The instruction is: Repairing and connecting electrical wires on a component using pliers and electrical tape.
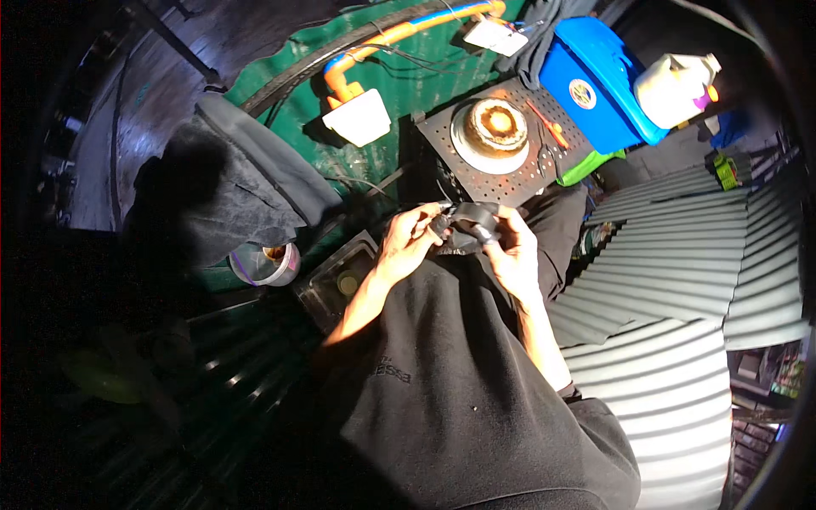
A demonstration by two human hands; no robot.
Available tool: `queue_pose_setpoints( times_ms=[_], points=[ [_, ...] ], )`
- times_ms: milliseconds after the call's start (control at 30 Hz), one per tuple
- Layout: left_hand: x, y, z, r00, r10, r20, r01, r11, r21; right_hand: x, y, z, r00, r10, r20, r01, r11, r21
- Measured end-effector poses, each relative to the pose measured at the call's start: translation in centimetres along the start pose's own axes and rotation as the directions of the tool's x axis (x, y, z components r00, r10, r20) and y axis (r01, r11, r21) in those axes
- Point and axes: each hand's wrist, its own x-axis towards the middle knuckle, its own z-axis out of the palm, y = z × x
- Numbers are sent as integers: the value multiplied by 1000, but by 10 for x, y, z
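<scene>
Both my hands meet over my lap on a strip of black rubber (473,216). My left hand (406,245) pinches its left end with fingertips. On the right side, my right hand (512,252) grips the strip, which curls over its fingers. Just beyond the hands stands a dark perforated metal plate (442,136) carrying a round rusty disc (495,126) on a pale ring. A red-handled tool (544,123) lies on that plate to the right of the disc.
A green cloth (408,81) covers the surface ahead, with an orange and blue tube (399,34) and white blocks (359,117). A blue container (595,81) and white jug (676,89) stand at right. Corrugated metal sheets (680,280) lie right. A dark garment (229,183) and a roll (268,263) sit left.
</scene>
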Motion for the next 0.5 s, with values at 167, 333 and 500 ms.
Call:
queue_pose_setpoints(
  times_ms=[167, 333, 500],
  points=[
    [-10, 4, 4, 981, -110, -159, 86, 985, -152, 9, -3, 6, 912, -376, 165, 410, 838, -359],
    [-14, -5, -10, 980, -161, -119, 160, 987, -11, 9, 1, 14, 917, -359, 173, 395, 872, -288],
    [-20, -22, -12, 993, -81, -86, 69, 989, -133, 6, 5, 18, 937, -297, 183, 337, 904, -261]
  ],
)
